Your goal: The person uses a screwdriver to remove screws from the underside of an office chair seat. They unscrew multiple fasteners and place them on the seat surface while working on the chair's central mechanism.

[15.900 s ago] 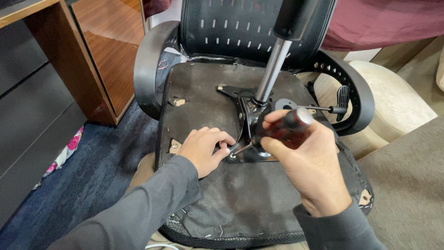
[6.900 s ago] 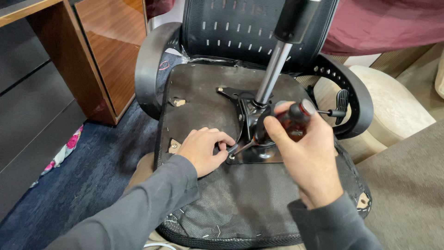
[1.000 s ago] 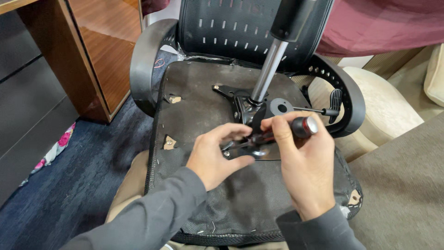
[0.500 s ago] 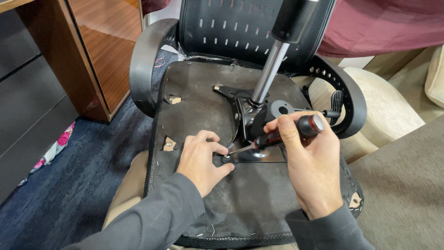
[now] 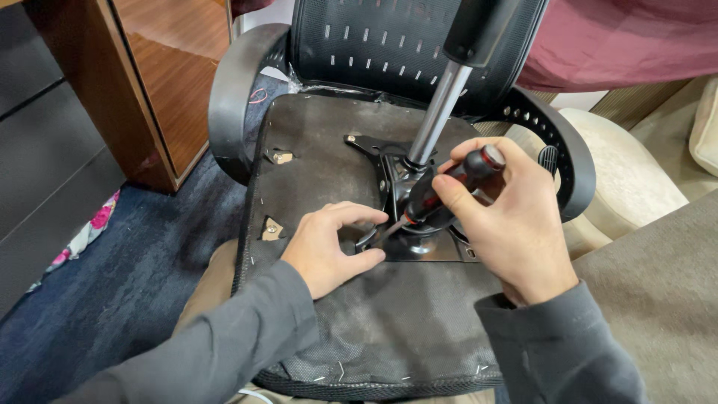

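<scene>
Black-and-red screwdriver (image 5: 449, 187), gripped in the right hand (image 5: 508, 224), drives a screw just beyond the left hand's (image 5: 329, 247) curled fingertips (image 5: 370, 218), which steady the metal plate (image 5: 419, 251). Next seems to call for steady downward pressure while turning.

A glossy reddish-brown wooden cabinet (image 5: 161, 82) stands on dark blue carpet (image 5: 112, 299). Left of the cabinet are flat dark grey drawer fronts (image 5: 37, 150), with a pink floral cloth (image 5: 82, 236) at their foot. Far right of the cabinet hangs maroon fabric (image 5: 628, 37) above a cream cushioned seat (image 5: 636, 172) and grey-brown upholstery (image 5: 666, 299).
</scene>
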